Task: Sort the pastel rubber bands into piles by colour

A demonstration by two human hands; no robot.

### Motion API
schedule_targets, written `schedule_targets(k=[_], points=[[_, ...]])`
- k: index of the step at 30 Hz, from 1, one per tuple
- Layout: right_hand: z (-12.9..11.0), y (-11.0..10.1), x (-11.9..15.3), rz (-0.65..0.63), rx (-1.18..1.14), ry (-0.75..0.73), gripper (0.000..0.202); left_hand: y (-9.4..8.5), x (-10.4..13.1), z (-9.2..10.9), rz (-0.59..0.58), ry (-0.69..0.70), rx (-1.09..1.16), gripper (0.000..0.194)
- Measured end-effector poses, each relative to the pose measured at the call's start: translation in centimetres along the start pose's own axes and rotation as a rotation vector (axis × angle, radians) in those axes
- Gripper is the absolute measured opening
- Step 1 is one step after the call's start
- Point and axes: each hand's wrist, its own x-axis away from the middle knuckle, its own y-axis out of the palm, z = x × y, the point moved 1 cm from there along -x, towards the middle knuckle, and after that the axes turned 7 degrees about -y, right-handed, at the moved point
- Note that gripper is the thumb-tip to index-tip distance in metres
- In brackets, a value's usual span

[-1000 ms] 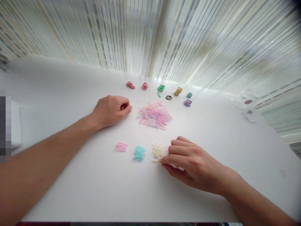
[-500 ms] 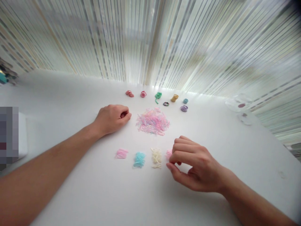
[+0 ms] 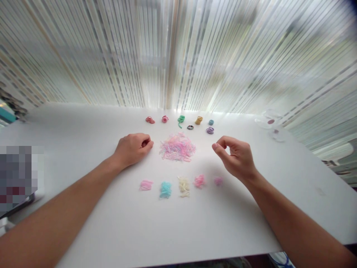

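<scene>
Pastel pile (image 3: pixel 177 147) sits at nine o'clock from your right hand (image 3: pixel 237 156), its fingers curled towards the thumb; whether they grip anything, you can't tell. Your left hand (image 3: pixel 132 149), loosely closed, is just beside the pile's nine-o'clock edge. From the pile, the cream clump (image 3: pixel 184 187) lies at six, the green coil (image 3: pixel 181 119) twelve, the purple coil (image 3: pixel 210 130) two.

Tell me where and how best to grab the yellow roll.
Pinch the yellow roll by its left and right sides at mid-height, probably coming from above. It looks like a short, slightly leaning cylinder, and the dark ring lies close in front, to its left.
</scene>
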Motion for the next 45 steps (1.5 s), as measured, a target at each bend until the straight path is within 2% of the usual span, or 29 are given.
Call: schedule_targets(k=[4,8,12,15,18,21,26,29,45], points=[[0.5,0.5,0.1,-0.042,0.016,0.051,0.024,-0.1,0.0,0.1,-0.008,0.001,0.004,0.034],[1.2,0.8,-0.6,-0.126,-0.050,0.157,0.024,0.0,0.1,0.1,-0.008,-0.003,0.000,0.033],[1.9,0.5,-3.4,-0.234,-0.141,0.243,0.029,0.0,0.1,0.0,-0.019,-0.002,0.008,0.035],[2.1,0.4,-6.4,-0.255,-0.203,0.246,0.029,-0.1,0.1,0.0,-0.024,0.000,0.014,0.035],[1.9,1.0,-9.0,-0.272,-0.262,0.245,0.026,-0.2,0.1,0.0,-0.021,-0.003,0.007,0.035],[1.9,2.3,-10.1,-0.306,-0.267,0.242,0.025,-0.3,0.1,0.0,-0.030,-0.014,-0.005,0.036],[3.1,4.6,-9.3,-0.553,-0.059,0.099,0.016,-0.2,0.1,0.0,-0.050,-0.041,-0.020,0.035],[3.9,5.2,-8.9,-0.635,0.019,0.068,0.015,-0.2,0.1,0.1,-0.058,-0.061,-0.026,0.036],[4.0,6.0,-8.5,-0.627,0.028,-0.069,0.016,-0.3,0.0,0.4,-0.064,-0.089,-0.052,0.035]])
